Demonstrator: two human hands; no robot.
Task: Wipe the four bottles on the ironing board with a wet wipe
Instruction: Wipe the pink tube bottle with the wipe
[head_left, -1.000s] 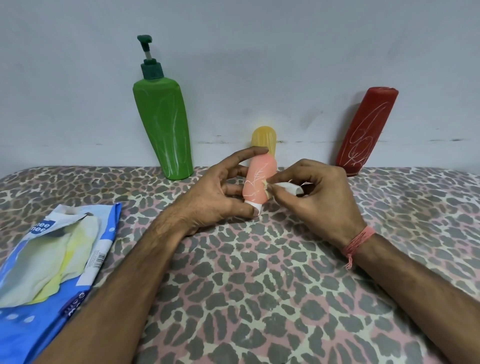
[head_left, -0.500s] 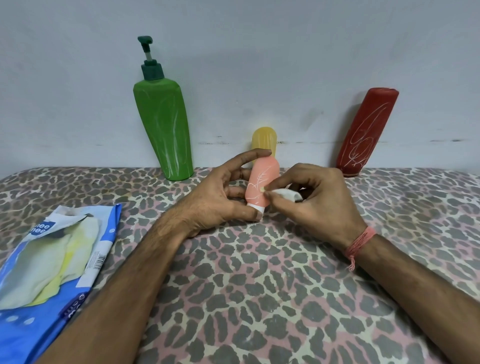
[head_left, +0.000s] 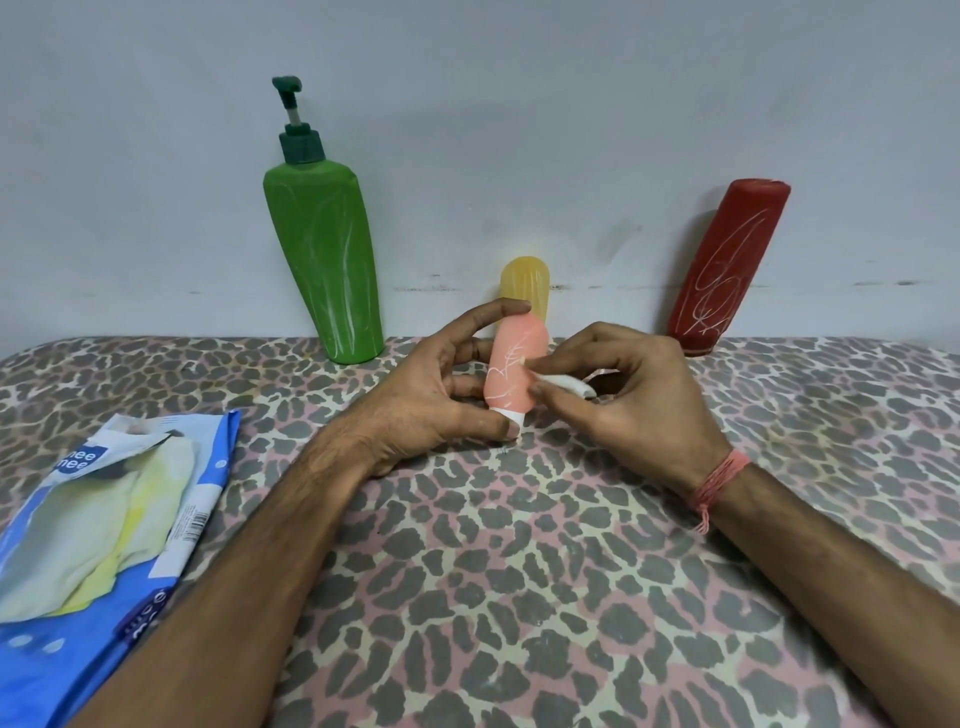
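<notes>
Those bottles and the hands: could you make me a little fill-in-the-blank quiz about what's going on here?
1. The left hand holds the ____ bottle upright, cap down.
2. The right hand presses a folded white ____ against that bottle.
3. The bottle with a pump top is ____ in colour.
4. The red bottle leans against the ____.

Missing words: pink; wipe; green; wall
</notes>
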